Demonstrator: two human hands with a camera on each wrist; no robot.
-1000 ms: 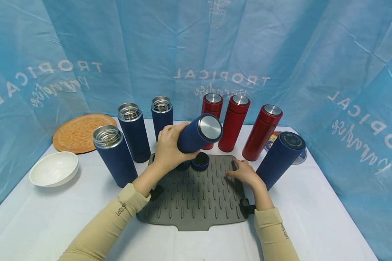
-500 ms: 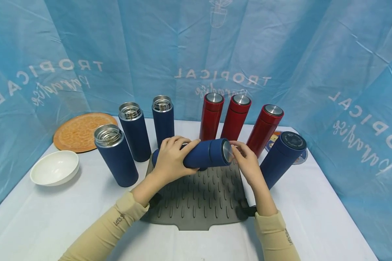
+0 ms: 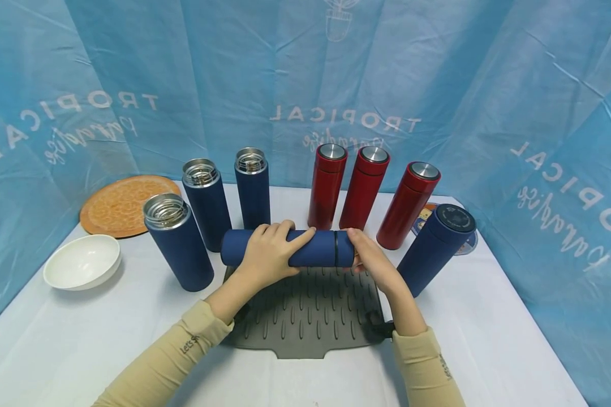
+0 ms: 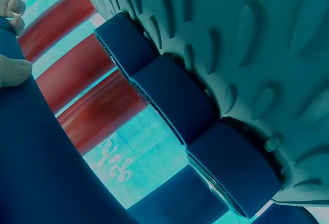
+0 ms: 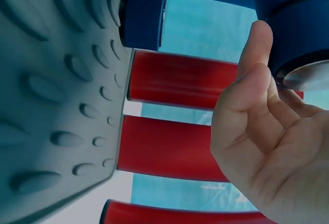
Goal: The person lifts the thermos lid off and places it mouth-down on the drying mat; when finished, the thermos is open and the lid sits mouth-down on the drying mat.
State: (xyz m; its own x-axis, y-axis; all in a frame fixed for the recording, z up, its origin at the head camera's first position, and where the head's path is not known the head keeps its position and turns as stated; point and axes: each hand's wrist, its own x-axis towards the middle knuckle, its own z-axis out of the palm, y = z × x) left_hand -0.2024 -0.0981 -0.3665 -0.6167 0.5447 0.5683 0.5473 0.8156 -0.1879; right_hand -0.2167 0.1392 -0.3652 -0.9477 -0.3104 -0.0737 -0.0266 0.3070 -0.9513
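A navy blue thermos (image 3: 313, 249) lies level above the grey ridged mat (image 3: 305, 316), its lid end to the right. My left hand (image 3: 267, 254) grips its body from above, thumb along the near side. At the lid end, my right hand (image 3: 374, 260) holds the lid (image 5: 303, 39), thumb on the lid's side and fingers curled by its silver top. Below the thermos, three blue lids (image 4: 175, 95) stand in a row along the mat's far edge; the head view hides them behind the thermos.
Blue thermoses without lids (image 3: 180, 246) stand at left. Red lidded thermoses (image 3: 409, 209) are at the back right, with another blue thermos (image 3: 435, 249) nearer. A white bowl (image 3: 84, 263) and an orange round board (image 3: 132, 206) lie at far left. A blue curtain (image 3: 305, 73) hangs behind.
The thermos has swung from pointing its silver top at me to lying level, top to the right. My right hand has risen from the mat and taken hold of the lid end.
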